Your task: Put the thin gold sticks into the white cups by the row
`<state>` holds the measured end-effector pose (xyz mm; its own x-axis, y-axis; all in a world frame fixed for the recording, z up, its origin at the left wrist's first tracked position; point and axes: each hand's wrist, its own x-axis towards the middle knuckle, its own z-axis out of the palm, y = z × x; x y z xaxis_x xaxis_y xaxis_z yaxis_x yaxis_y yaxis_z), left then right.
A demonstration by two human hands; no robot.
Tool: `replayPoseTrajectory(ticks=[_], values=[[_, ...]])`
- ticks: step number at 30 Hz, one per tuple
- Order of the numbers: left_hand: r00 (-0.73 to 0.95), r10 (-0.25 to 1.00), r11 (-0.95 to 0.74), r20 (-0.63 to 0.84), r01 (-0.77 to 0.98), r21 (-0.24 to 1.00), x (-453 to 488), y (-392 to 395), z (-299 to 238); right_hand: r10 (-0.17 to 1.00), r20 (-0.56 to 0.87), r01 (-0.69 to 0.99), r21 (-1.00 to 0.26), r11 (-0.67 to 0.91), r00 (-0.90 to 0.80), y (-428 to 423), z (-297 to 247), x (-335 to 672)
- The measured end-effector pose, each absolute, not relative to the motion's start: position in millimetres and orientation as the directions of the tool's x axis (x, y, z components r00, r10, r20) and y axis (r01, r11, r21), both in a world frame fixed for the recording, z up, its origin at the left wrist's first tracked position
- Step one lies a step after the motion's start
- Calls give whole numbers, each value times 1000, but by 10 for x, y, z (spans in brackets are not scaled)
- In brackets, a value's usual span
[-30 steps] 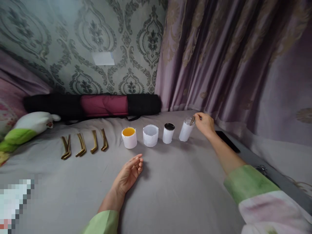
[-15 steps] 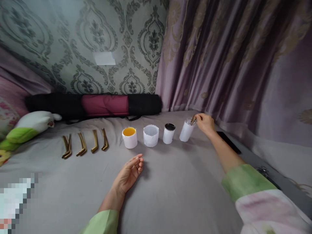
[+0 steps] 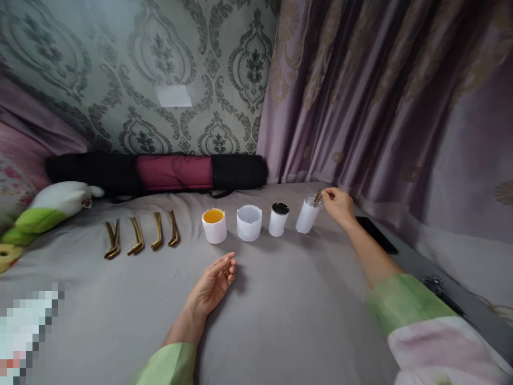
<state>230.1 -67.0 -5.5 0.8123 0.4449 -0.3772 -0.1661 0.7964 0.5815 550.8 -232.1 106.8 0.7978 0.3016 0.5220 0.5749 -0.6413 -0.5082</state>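
Observation:
Four white cups stand in a row on a grey bed sheet (image 3: 280,310): one with orange liquid (image 3: 214,225), one with whitish liquid (image 3: 249,222), one with black liquid (image 3: 278,218), and a tilted clear-topped cup (image 3: 306,214) at the right. My right hand (image 3: 337,205) pinches a gold bent straw (image 3: 317,197) that dips into the rightmost cup. My left hand (image 3: 214,282) rests on the sheet in front of the cups, palm up, fingers loosely apart, holding nothing. Several more gold bent straws (image 3: 137,236) lie in a row to the left.
A black and maroon roll bag (image 3: 160,172) lies along the patterned wall. A white and green plush toy (image 3: 44,206) sits at the left. A dark phone (image 3: 375,233) lies by the purple curtain (image 3: 380,96) on the right.
Almost nothing moved. My right hand stays at the rightmost cup with the straw, shifting only slightly. My left hand has not moved.

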Motion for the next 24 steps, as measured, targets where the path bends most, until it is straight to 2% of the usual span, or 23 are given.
replayPoseTrajectory(ticks=[7, 15, 19, 24], values=[[825, 435, 802, -359, -175, 571, 2302, -662, -75, 280, 545, 577, -508, -640, 791, -2352, 1043, 5559], [826, 429, 810, -366, -171, 562, 2287, -651, -75, 221, 499, 531, -654, -539, 838, -2396, 949, 5631], [835, 418, 816, -358, -172, 551, 2289, -636, -80, 151, 443, 463, -780, -420, 884, -2427, 899, 5608], [844, 404, 834, -351, -182, 521, 2293, -636, -83, 51, 251, 256, -960, -115, 967, -2467, 895, 5333]])
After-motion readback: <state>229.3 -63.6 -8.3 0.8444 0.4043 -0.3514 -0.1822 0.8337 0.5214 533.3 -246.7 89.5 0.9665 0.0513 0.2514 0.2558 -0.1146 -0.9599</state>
